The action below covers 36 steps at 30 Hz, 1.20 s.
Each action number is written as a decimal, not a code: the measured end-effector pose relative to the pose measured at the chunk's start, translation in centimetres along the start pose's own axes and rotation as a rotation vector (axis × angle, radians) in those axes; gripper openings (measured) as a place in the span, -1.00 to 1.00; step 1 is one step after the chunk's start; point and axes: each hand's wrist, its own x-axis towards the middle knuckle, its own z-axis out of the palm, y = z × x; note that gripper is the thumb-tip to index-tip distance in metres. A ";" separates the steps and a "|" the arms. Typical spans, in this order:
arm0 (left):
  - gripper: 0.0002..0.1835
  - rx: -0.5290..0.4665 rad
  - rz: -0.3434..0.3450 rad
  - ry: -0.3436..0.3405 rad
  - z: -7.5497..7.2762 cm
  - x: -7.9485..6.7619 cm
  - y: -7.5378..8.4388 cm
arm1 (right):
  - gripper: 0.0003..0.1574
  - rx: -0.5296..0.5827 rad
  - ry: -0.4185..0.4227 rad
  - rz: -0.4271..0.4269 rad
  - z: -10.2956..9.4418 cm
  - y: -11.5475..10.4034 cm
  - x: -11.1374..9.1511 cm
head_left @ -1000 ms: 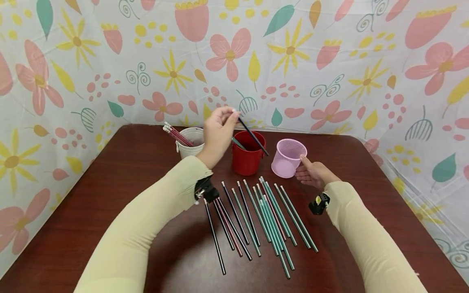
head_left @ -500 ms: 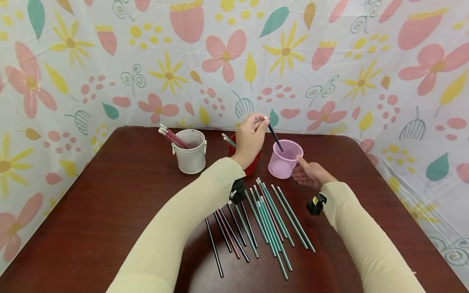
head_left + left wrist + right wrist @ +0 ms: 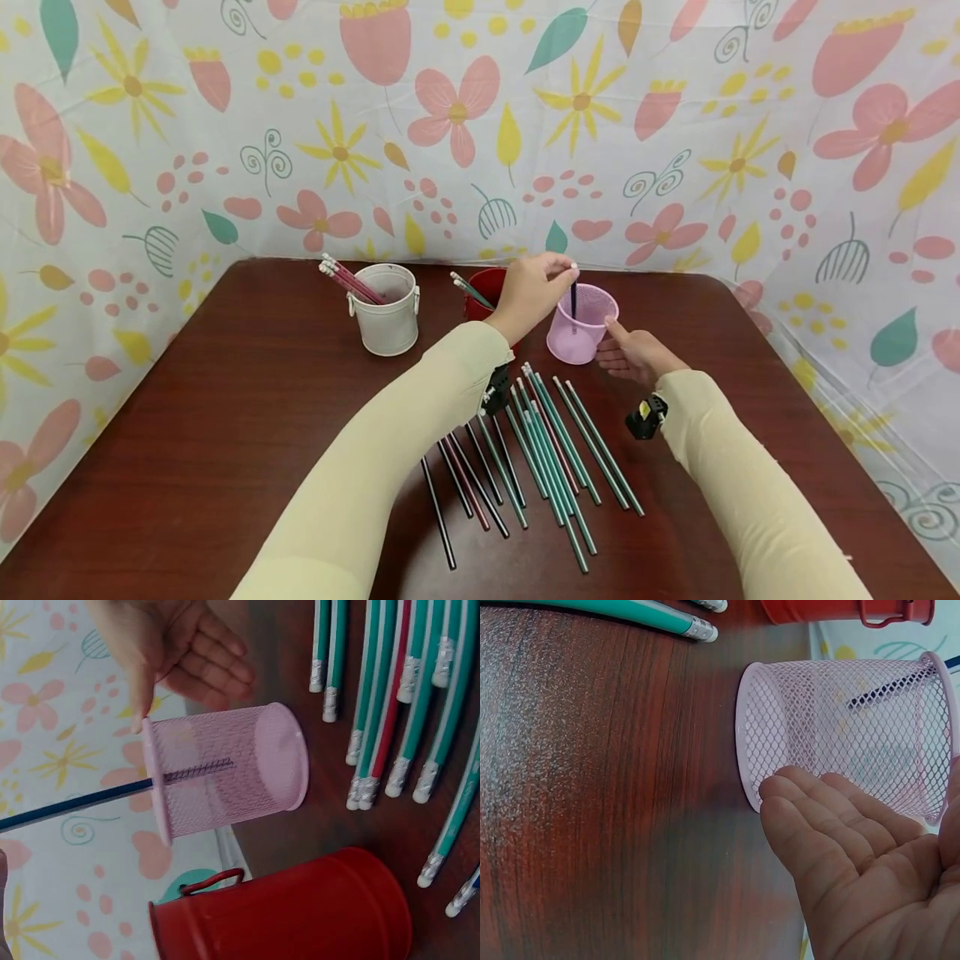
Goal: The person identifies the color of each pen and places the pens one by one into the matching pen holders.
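My left hand [image 3: 529, 292] pinches a dark blue pencil [image 3: 90, 802] near its white eraser end. The pencil hangs lower end first inside a pink mesh pencil cup [image 3: 567, 342], showing through the wire mesh in both wrist views. My right hand [image 3: 639, 355] steadies the cup from the right, thumb at the rim and straight fingers along its side; in the right wrist view that palm [image 3: 870, 877] faces up. Left of the pink cup, partly behind my left hand, stands a red bucket [image 3: 285, 915] with green pencils [image 3: 474, 291] leaning in it.
A white bucket [image 3: 388, 327] with several dark pink pencils [image 3: 349, 278] stands at the back left of the brown table [image 3: 247, 400]. Several green pencils [image 3: 600, 450], with some dark and red ones, lie across the front middle. A flowered cloth [image 3: 465, 100] hangs behind.
My left hand has carried the dark blue pencil rightward past the red bucket and lowered it into the pink cup. The right hand has kept its place at the cup.
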 end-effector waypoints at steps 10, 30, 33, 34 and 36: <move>-0.82 0.100 -0.159 -0.074 0.9 -0.8 -1.5 | 0.01 0.018 0.005 -0.004 0.3 -0.1 0.3; -0.78 0.194 -0.230 -0.213 -1.1 -2.0 -4.0 | 0.04 0.018 0.000 -0.010 0.2 -0.2 0.2; -0.75 0.129 -0.260 -0.269 -2.1 -2.9 -4.7 | 0.05 0.013 -0.010 -0.014 0.1 0.0 0.2; -0.75 0.117 -0.278 -0.289 -2.4 -3.2 -4.9 | 0.05 0.012 -0.013 -0.015 0.1 0.1 0.2; -0.73 0.120 -0.317 -0.341 -3.1 -4.0 -5.3 | 0.06 0.013 -0.018 -0.014 0.2 0.2 0.2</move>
